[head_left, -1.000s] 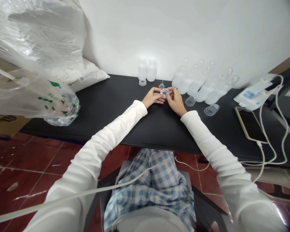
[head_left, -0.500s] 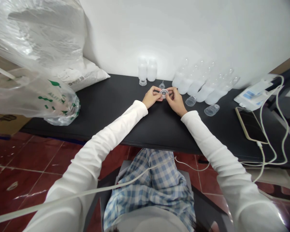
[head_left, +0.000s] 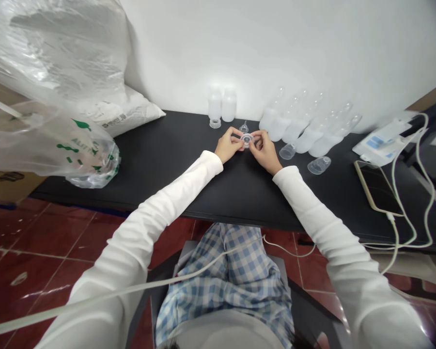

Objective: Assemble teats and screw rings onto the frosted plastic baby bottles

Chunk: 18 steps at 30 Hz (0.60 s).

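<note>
I log one clear ring (head_left: pixel 246 140), pinched from both sides by left hand (head_left: pixel 228 145) and right hand (head_left: pixel 264 152). Behind: two upright bottles (head_left: pixel 221 104), leaning bottles (head_left: pixel 305 132); contents not discernible.

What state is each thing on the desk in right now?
clear ring: pinched between left hand and right hand
two white bottles: upright
row of clear bottles: tilted back, side by side
domed cap: lying loose, untouched
phone: screen dark, cable plugged in
</note>
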{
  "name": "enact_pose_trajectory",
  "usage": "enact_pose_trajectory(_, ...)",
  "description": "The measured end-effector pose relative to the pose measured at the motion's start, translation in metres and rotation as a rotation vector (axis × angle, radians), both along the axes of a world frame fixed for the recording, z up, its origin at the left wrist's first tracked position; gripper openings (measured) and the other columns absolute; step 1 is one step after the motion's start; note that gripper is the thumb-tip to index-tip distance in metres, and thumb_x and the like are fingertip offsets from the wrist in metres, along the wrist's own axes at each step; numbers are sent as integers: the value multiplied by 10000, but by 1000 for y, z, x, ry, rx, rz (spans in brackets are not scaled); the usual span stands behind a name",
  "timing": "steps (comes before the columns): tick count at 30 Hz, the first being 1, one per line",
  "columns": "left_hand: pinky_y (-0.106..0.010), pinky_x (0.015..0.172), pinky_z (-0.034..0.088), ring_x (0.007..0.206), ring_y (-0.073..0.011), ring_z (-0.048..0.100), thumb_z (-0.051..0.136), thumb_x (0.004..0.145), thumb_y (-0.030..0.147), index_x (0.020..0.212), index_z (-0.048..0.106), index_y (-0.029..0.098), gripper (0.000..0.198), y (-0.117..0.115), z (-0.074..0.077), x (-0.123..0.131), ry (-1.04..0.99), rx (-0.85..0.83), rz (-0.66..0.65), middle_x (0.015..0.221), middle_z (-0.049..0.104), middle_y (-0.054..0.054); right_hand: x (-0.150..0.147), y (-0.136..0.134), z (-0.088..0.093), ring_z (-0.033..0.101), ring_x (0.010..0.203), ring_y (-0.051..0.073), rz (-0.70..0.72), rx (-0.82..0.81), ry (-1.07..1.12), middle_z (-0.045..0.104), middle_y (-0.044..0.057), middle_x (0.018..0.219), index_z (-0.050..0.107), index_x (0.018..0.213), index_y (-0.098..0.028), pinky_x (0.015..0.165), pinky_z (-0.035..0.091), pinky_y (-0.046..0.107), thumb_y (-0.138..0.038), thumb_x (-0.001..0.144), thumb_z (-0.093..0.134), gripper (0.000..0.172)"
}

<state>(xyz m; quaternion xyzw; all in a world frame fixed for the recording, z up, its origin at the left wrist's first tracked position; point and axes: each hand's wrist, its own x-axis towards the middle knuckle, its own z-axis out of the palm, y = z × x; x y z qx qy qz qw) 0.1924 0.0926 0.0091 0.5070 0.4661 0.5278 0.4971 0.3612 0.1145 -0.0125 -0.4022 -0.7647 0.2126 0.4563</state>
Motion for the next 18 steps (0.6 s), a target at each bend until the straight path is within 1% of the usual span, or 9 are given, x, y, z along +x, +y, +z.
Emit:
enact_pose_trajectory(3, -232, 737, 596, 661, -96, 704, 739, 832, 50, 930, 571, 176, 232, -1, 1, 0, 28, 15, 10, 689, 704, 39, 1, 1, -2, 468, 612, 122, -4, -2, 5, 641, 33, 919, 559, 1086, -229, 578, 460, 303, -654, 913, 624, 463)
enact_pose_trajectory(6, -249, 737, 594, 650, -105, 703, 739, 825, 52, 914, 568, 181, 233, -2, 2, -1, 60, 29, 19, 680, 699, 39, -1, 1, -3, 449, 586, 117, -4, -12, 21, 649, 37, 921, 557, 1070, -228, 569, 480, 317, -671, 906, 623, 476)
enact_pose_trajectory(10, -225, 702, 579, 630, -92, 692, 764, 805, 80, 909, 561, 188, 253, -1, -1, -2, 70, 63, 18, 662, 685, 53, -3, 0, -3, 383, 561, 106, -12, -28, 45, 625, 21, 893, 543, 1044, -242, 537, 416, 308, -695, 893, 615, 483)
enact_pose_trajectory(13, -214, 694, 573, 629, -83, 686, 784, 802, 109, 923, 563, 187, 264, 0, -4, -1, 50, 78, 10, 666, 676, 57, -4, -1, -1, 363, 558, 106, -25, -30, 55, 613, 15, 872, 545, 1039, -243, 536, 383, 305, -687, 889, 616, 475)
enact_pose_trajectory(18, -221, 707, 573, 640, -84, 677, 736, 842, 79, 934, 540, 182, 240, 3, -6, 1, 6, 30, 8, 688, 655, 52, -5, -2, 0, 446, 593, 110, -29, -78, 66, 640, 18, 898, 562, 1062, -234, 582, 436, 297, -653, 908, 615, 449)
